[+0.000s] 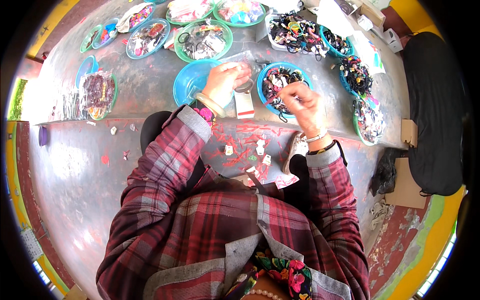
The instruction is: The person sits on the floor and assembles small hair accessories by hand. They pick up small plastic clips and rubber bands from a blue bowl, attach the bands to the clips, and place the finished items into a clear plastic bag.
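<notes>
While the right hand (302, 102) pinches a thin reddish strip (271, 99) over the blue bowl (259, 86) of hair ties (280, 77), whether the left hand (227, 82) grips the dark ring (244, 91) beside it is unclear. Work seems partway: red scraps (245, 128) litter the floor (75, 185), yet many ties fill the bowl.

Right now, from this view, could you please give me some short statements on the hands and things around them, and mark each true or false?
1. The right hand is partly in front of a blue basin. True.
2. The left hand has a bare wrist. False: there is a pale bangle on it.
3. Red scraps lie scattered near a pale shoe. True.
4. The black bundle is on the picture's left. False: the bundle is on the right.
5. A purple cup is at far left. True.
6. Both sleeves are plain white. False: they are plaid.
</notes>
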Available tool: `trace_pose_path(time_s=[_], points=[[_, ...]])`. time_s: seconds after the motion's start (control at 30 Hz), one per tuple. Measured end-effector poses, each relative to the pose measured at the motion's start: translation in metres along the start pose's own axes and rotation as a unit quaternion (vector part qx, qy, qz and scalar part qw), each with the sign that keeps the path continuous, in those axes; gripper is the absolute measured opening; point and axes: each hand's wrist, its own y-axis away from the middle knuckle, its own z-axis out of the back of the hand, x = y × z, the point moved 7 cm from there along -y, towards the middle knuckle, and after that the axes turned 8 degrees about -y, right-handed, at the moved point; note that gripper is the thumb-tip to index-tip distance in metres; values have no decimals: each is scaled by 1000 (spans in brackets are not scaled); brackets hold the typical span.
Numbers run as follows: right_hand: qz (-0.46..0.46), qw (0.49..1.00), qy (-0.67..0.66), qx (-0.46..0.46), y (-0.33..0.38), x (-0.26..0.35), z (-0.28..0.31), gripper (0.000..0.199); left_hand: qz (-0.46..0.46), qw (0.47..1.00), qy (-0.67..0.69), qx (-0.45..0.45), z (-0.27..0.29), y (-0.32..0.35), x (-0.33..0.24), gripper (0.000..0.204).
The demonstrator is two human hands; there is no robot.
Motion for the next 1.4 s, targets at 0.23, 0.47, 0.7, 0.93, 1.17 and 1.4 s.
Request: trace_pose_path(time_s=[0.23, 0.47, 0.7, 0.93, 1.17, 1.4], points=[[-48, 866, 377, 325, 60, -91, -69, 27, 11, 999, 13, 32, -6, 2, 0, 21], [16, 968, 223, 115, 8, -25, -36, 8, 27, 997, 47, 49, -6, 3, 5, 23], [-161, 978, 49, 125, 4, -48, -18, 19, 37, 994, 74, 76, -12, 1, 9, 26], [-195, 931, -26, 307, 17, -28, -28, 47, 40, 994, 62, 78, -9, 0, 12, 27], [-189, 940, -43, 280, 11, 6, 14, 32, 26, 997, 51, 56, -3, 0, 4, 28], [-296, 874, 386, 2, 31, -95, 199, 27, 40, 997, 33, 59, -16, 3, 1, 28]])
